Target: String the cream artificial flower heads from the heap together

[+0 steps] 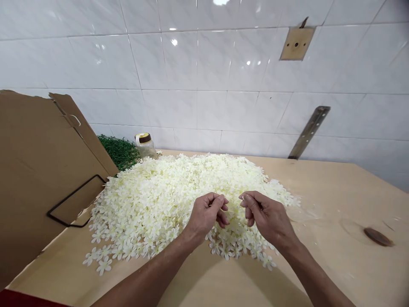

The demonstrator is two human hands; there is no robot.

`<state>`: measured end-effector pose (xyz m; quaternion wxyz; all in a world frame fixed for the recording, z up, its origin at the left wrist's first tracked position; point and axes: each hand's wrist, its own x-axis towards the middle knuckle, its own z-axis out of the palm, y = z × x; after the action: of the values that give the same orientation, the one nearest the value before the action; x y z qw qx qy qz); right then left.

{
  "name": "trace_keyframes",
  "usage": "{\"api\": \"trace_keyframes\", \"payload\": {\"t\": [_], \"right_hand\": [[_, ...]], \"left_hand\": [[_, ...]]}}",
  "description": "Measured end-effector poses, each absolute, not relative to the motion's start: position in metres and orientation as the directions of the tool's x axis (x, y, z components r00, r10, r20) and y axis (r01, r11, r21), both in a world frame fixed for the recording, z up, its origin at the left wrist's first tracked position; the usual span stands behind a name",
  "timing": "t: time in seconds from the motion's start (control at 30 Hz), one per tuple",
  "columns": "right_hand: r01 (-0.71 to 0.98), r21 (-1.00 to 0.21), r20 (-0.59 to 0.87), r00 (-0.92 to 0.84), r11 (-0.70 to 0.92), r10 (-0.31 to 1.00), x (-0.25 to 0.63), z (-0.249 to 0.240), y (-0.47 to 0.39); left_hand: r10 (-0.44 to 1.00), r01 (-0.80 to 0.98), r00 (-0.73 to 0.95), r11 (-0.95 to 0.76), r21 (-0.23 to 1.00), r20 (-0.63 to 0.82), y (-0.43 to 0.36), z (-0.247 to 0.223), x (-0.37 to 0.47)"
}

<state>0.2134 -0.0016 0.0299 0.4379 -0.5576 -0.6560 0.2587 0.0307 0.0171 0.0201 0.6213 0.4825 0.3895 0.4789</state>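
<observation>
Clock centred on the heap, 12 toward the tiled wall.

Tabletop (pixel 338 183): the broad surface under everything. Corrugated cardboard (pixel 41 170) stands upright at 9; from where I stand it probably serves as a side barrier. Heap of white artificial flowers (pixel 159 196): spread over the middle of the table, presumably so both hands reach it without stretching. Green artificial foliage (pixel 119 151) lies at 10, and the brown-lidded bottle (pixel 146 148) stands at 11, both likely set back to leave the near side free.

Pose: both forearms come in from the near edge and converge over the front of the heap. Left hand (pixel 209 213), at 5: thumb against the bent index finger, other fingers loosely curled. Right hand (pixel 263 215), at 4: a near-mirror pinch. The hands face each other, apart. Whether either grips something small, I cannot tell.

Smallest: loose five-petalled flowers (pixel 104 265) at 8, just beyond the heap.
</observation>
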Motion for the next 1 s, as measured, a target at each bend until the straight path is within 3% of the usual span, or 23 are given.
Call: {"api": "trace_keyframes", "payload": {"t": [0.2,0.43,0.63,0.8,1.0], "right_hand": [[0.348,-0.921,0.186,0.005,0.173,0.983,0.216,0.028,0.001],[0.522,-0.846,0.113,-0.020,0.107,0.993,0.216,0.036,-0.004],[0.464,-0.856,0.249,-0.015,0.228,0.968,0.214,0.037,-0.006],[0.320,-0.920,0.219,-0.060,0.227,0.974,0.213,0.034,-0.005],[0.415,-0.882,0.224,-0.048,0.224,0.973,0.208,0.033,-0.007]], "left_hand": [[0.966,-0.240,0.256,0.111,0.964,-0.047,0.017,0.023,0.029],[0.960,-0.237,0.274,0.118,0.964,-0.050,0.016,0.023,0.030],[0.959,-0.231,0.278,0.124,0.965,-0.057,0.015,0.022,0.031],[0.950,-0.225,0.302,0.147,0.963,-0.074,0.013,0.021,0.032],[0.936,-0.214,0.340,0.176,0.961,-0.096,0.013,0.021,0.032]]}}
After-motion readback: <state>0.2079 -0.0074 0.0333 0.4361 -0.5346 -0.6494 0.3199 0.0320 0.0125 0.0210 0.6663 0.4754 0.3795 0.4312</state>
